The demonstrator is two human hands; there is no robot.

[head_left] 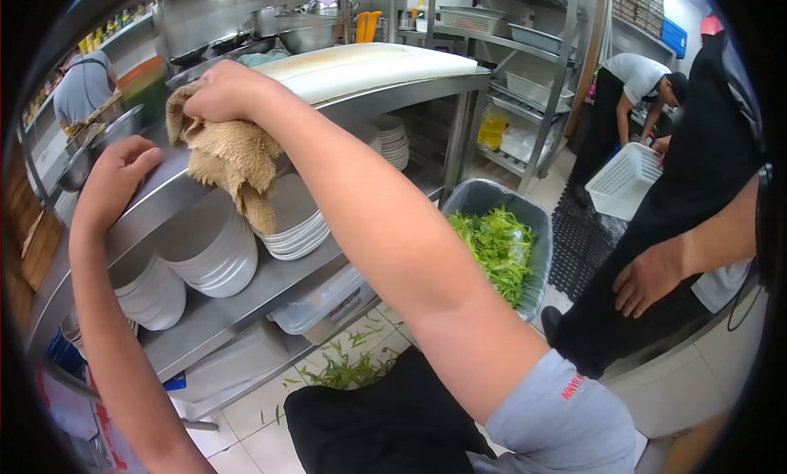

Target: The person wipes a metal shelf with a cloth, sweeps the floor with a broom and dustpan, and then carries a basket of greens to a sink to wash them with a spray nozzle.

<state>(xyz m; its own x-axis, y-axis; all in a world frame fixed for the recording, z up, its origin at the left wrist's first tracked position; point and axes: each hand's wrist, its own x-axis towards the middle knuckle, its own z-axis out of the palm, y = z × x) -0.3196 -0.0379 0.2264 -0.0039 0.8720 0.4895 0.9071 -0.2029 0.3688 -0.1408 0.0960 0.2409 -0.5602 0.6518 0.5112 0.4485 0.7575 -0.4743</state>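
My right hand [225, 93] is closed around a tan terry towel [234, 154], which hangs down over the front edge of the steel counter [168, 183]. A long white cutting board [369, 70] lies on the counter just beyond that hand. Farther left, my left hand [121, 175] rests on the counter's edge with its thumb apart and nothing visible in it; its fingertips are partly hidden. Stacks of white bowls [213, 248] and plates [299, 236] stand on the shelf below the towel.
A grey bin [537, 220] of leafy greens [496, 248] stands on the floor at the right. Loose leaves [348, 367] litter the tiles. One co-worker [643, 84] bends over a white basket [627, 183]; another person's hand [656, 273] hangs close at right. Metal bowls [98, 146] sit left.
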